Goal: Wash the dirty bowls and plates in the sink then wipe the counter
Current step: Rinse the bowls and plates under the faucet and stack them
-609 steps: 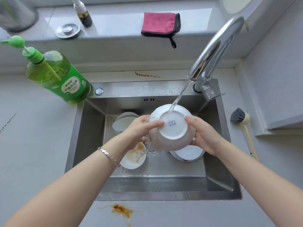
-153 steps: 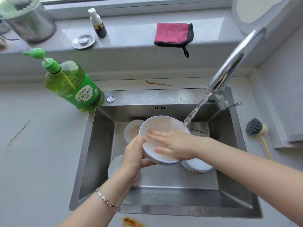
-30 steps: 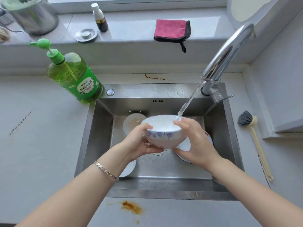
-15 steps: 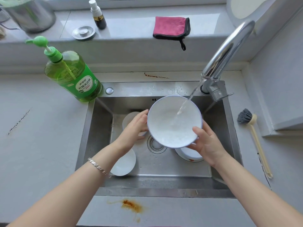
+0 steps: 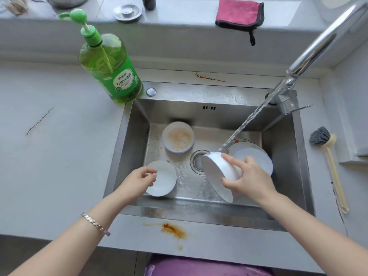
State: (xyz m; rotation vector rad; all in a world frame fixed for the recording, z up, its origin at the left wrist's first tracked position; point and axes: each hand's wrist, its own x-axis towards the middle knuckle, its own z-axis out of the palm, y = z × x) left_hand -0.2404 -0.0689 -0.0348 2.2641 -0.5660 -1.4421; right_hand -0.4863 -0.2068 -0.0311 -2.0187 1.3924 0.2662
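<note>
Right fingers (image 5: pixel 231 159) grip tilted bowl (image 5: pixel 218 173); left fingers (image 5: pixel 148 173) loose over saucer (image 5: pixel 166 177); dirty bowl (image 5: pixel 178 137) behind.

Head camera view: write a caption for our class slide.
Right hand holds a white bowl tilted under the running tap while the left hand hangs over a second bowl.

Five dishes (image 5: pixel 178 137) (image 5: pixel 165 178) (image 5: pixel 217 172) (image 5: pixel 256 158) (image 5: pixel 245 144), two hands (image 5: pixel 139 182) (image 5: pixel 249 180), one soap bottle (image 5: pixel 111 70)

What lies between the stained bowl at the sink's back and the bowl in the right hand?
The sink drain, its right edge hidden behind the held bowl; otherwise wet steel up to the stained bowl. Head view.
</note>
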